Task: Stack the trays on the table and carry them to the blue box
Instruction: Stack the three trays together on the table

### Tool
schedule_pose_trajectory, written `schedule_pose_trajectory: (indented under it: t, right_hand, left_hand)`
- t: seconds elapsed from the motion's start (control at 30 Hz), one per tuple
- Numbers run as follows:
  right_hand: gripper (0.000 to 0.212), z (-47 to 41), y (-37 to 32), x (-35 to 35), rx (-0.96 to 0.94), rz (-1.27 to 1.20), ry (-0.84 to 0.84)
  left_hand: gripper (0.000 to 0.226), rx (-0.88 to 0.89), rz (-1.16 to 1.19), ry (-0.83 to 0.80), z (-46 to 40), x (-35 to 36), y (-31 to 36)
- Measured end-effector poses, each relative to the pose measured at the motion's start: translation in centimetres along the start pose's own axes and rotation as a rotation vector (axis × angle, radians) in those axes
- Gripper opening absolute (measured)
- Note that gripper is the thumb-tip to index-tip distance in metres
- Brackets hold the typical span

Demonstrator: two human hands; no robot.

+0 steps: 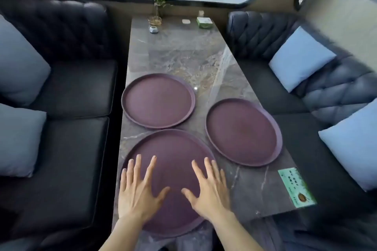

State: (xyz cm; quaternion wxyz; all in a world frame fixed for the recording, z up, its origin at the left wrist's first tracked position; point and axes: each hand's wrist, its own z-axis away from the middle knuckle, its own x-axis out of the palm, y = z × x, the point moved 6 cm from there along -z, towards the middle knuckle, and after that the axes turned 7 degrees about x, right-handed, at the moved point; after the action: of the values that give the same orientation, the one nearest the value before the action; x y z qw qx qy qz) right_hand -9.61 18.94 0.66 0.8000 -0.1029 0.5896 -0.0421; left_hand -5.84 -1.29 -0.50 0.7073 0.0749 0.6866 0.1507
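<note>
Writing: a green card is seen on the counter to the right of the fingers, w/ printed lines too small and blurred to be read. A small green box at the far end also carries print, not legible.

Fingers: left hand and right hand are held flat, palms down, over the near tray. All fingers are spread wide apart; thumbs point inward toward each other, tips close but apart. Nothing is gripped. Whether the palms press on the tray surface or hover just above cannot be told.

Trays: three round, dark-purple, low-rimmed, all lying flat, rims up. Being round, no long axis can be given. Near tray sits directly under both hands, its near edge overhanging the counter's near end. Second tray lies just beyond the left fingertips, nearly touching the near tray's far rim. Third tray lies ahead and right of the right fingertips, apart from the other two, its right rim at the counter edge.

Far end, well beyond the fingers: small plant in a glass vase, small grey object. Dark tufted sofas w/ pale blue cushions are seen on both sides.
</note>
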Motion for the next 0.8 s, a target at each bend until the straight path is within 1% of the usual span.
schedule_pose_trajectory:
  t: [0.03, 0.1, 0.27, 0.33, 0.4, 0.53, 0.57, 0.63, 0.7, 0.8]
  right_hand:
    - [0.088, -0.2, 0.4, 0.8, -0.008, 0.012, -0.049]
    - [0.086, -0.3, 1.2, 2.3, -0.024, 0.055, -0.083]
    - [0.085, -0.5, 4.4, 4.5, 0.026, 0.117, -0.140]
    - [0.084, -0.6, 5.3, 4.8, 0.009, 0.155, -0.104]
    - [0.082, -0.5, 6.0, 5.0, -0.007, 0.178, -0.110]
    - [0.079, -1.6, 7.7, 4.8, -0.011, 0.158, -0.060]
    - [0.077, -2.1, 8.2, 4.5, -0.008, 0.157, -0.048]
    - [0.064, -2.9, 8.1, 3.4, -0.033, 0.122, -0.022]
    - [0.044, -4.4, 8.7, 1.0, -0.026, -0.033, 0.015]
    - [0.026, -7.8, 12.2, -3.7, 0.090, -0.271, 0.176]
  left_hand:
    - [0.101, 0.000, 0.011, -0.081, 0.0, 1.1, -0.2]
    - [0.104, 0.012, -0.017, -0.139, 0.2, 2.7, -0.2]
    - [0.109, 0.031, -0.055, -0.296, 0.7, 5.5, 1.1]
    - [0.112, 0.029, -0.061, -0.326, 0.6, 6.4, 1.7]
    - [0.113, 0.027, -0.077, -0.360, 0.6, 7.2, 2.5]
    - [0.114, 0.007, -0.098, -0.371, 0.1, 7.7, 4.1]
    - [0.111, -0.002, -0.104, -0.357, -0.3, 7.8, 4.6]
    - [0.091, 0.000, -0.097, -0.275, -0.9, 7.6, 5.1]
    - [0.067, -0.016, -0.063, -0.196, -2.8, 7.0, 6.6]
    - [0.049, -0.072, 0.028, -0.103, -7.0, 5.7, 9.5]
